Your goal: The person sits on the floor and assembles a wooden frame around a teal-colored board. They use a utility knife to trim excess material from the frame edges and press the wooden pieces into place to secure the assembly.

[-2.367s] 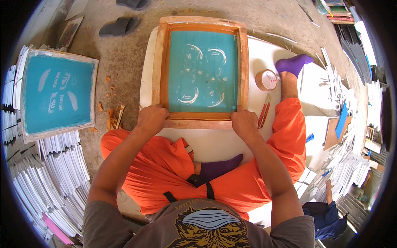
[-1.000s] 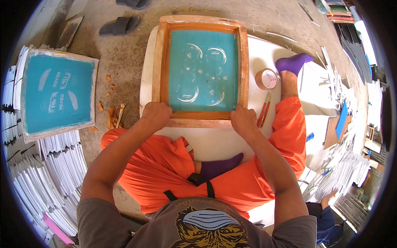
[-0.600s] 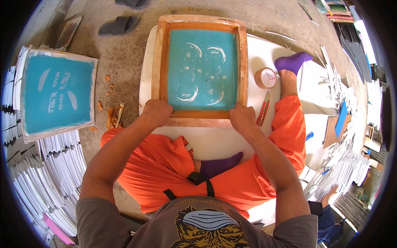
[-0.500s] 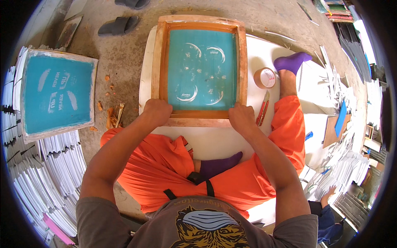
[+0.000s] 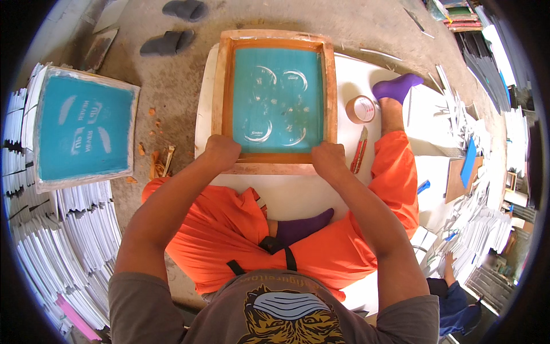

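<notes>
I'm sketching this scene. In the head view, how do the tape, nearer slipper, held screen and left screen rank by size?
1. Held screen
2. Left screen
3. Nearer slipper
4. Tape
By picture area; nearness may skew it.

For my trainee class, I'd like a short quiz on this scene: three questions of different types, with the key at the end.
1. Multiple choice: At which edge of the wooden frame are the left hand and right hand?
a) The far edge
b) The edge nearest the person's body
c) The middle of the left side

2. True or false: The tape roll is to the right of the wooden frame and apart from it.

3. Short answer: What dark footwear lies on the floor toward the upper left of the picture?

Key:
1. b
2. True
3. Two sandals
</notes>
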The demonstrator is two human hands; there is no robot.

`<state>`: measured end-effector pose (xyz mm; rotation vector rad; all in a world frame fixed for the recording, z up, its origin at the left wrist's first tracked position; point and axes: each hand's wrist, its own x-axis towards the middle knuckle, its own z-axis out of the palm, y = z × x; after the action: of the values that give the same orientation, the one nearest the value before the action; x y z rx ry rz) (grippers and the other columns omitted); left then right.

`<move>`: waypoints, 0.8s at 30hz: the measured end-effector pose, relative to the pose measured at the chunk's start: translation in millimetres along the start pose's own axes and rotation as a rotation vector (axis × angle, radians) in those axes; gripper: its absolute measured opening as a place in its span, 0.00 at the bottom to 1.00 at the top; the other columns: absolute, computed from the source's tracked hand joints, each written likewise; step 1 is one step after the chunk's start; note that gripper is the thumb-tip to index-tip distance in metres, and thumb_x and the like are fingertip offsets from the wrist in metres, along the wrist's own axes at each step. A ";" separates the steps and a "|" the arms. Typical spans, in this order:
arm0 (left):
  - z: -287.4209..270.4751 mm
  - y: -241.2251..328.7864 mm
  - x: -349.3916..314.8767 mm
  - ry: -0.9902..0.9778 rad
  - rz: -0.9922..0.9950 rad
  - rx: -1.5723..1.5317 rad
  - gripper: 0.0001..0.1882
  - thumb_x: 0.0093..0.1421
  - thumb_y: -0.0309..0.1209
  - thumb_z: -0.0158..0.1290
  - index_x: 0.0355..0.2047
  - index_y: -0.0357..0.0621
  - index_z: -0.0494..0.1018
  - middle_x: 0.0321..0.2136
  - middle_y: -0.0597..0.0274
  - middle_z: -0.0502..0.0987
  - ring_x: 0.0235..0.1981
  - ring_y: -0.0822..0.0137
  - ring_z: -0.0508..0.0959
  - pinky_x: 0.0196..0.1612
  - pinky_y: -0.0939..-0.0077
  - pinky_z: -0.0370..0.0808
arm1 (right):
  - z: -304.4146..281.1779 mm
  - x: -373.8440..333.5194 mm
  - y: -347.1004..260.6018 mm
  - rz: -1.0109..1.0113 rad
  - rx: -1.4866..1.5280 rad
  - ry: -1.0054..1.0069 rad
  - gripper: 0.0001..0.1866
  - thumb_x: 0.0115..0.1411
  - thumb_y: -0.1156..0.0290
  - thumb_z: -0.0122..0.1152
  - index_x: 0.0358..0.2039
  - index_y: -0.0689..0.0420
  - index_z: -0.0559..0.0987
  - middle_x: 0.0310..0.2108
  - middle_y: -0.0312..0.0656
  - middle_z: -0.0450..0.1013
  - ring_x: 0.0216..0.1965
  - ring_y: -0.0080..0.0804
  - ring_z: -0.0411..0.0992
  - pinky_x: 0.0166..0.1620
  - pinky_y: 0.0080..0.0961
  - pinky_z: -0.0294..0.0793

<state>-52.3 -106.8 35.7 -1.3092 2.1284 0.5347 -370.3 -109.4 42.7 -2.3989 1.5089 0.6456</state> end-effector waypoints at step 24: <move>-11.6 -11.4 -35.7 0.310 0.071 -0.369 0.18 0.60 0.43 0.63 0.45 0.45 0.85 0.47 0.53 0.80 0.50 0.52 0.81 0.52 0.59 0.79 | -10.9 4.3 33.8 -0.082 0.701 0.004 0.15 0.60 0.69 0.57 0.41 0.60 0.87 0.41 0.56 0.83 0.46 0.54 0.81 0.52 0.42 0.78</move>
<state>-32.6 -95.0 67.4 -1.6078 2.4164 0.8320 -396.3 -132.3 51.4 -1.8983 1.3334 0.0603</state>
